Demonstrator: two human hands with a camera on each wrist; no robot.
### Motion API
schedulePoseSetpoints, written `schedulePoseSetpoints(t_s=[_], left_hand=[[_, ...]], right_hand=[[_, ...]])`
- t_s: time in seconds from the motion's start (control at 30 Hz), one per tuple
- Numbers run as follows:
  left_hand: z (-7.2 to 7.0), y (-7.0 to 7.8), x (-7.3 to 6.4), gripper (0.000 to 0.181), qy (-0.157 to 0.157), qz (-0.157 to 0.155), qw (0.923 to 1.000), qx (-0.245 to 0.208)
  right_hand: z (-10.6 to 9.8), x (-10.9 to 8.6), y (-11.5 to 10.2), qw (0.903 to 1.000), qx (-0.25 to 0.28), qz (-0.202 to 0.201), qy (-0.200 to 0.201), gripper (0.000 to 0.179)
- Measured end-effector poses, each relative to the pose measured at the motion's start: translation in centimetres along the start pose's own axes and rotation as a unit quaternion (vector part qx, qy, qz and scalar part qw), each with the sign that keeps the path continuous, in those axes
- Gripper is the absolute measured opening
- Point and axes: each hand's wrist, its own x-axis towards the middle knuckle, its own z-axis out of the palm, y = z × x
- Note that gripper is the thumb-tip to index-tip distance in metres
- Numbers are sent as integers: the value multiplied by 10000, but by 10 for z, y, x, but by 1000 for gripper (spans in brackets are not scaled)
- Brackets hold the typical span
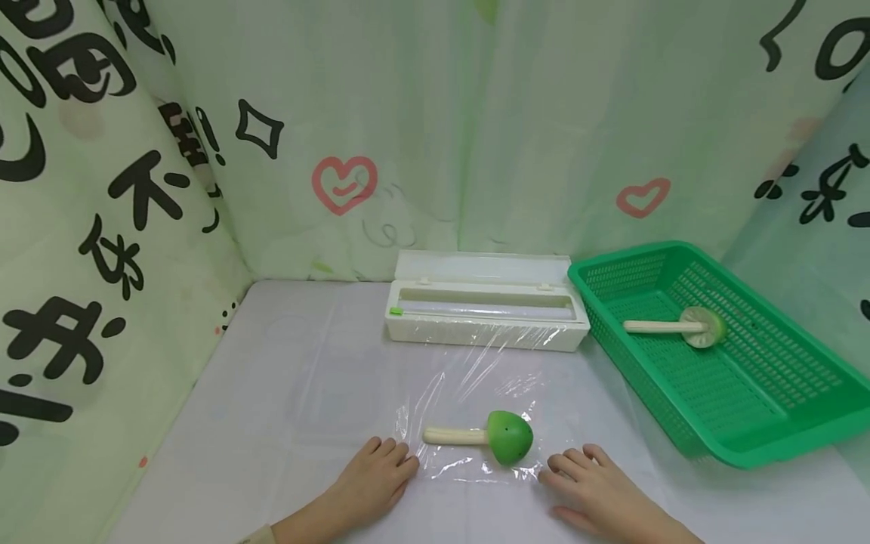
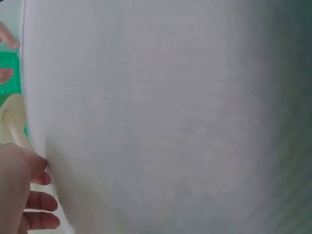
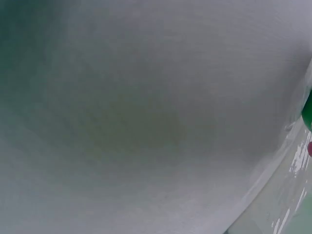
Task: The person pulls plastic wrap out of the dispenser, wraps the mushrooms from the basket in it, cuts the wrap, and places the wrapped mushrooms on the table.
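A toy mushroom [image 1: 510,437] with a green cap and a cream stem lies on a sheet of clear cling film [image 1: 469,385], its cap toward the right. The film runs forward from a white cling film box [image 1: 489,332], whose lid stands up at the back. By the film's near left corner is my left hand [image 1: 381,472], fingers loosely extended; in the left wrist view its thumb and fingers [image 2: 41,201] show beside the stem. My right hand [image 1: 591,483] spreads its fingers at the near right corner. The right wrist view catches only a strip of the green cap [image 3: 307,114].
A green plastic basket [image 1: 680,408] stands at the right, touching or very near the box. Inside it lies a second toy mushroom [image 1: 703,327]. Printed curtains [image 1: 421,113] hang behind and on both sides of the white-covered table [image 1: 272,408].
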Motion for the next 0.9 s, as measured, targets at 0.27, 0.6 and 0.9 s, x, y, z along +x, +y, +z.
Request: schedulePoseSetpoints(t_s=[0.27,0.6,0.9], left_hand=[[-1,0,-1,16,-175,137,9996,-185],[2,-1,-3,7,-227,409,9988,109],[-1,-3,2,11,3,312,9995,-15]], right_hand=[[9,-6,6,9999,25,29,160,16],[17,2,0,9982,-412,-295,331,51],[11,9,3,9969,-402,25,682,49]])
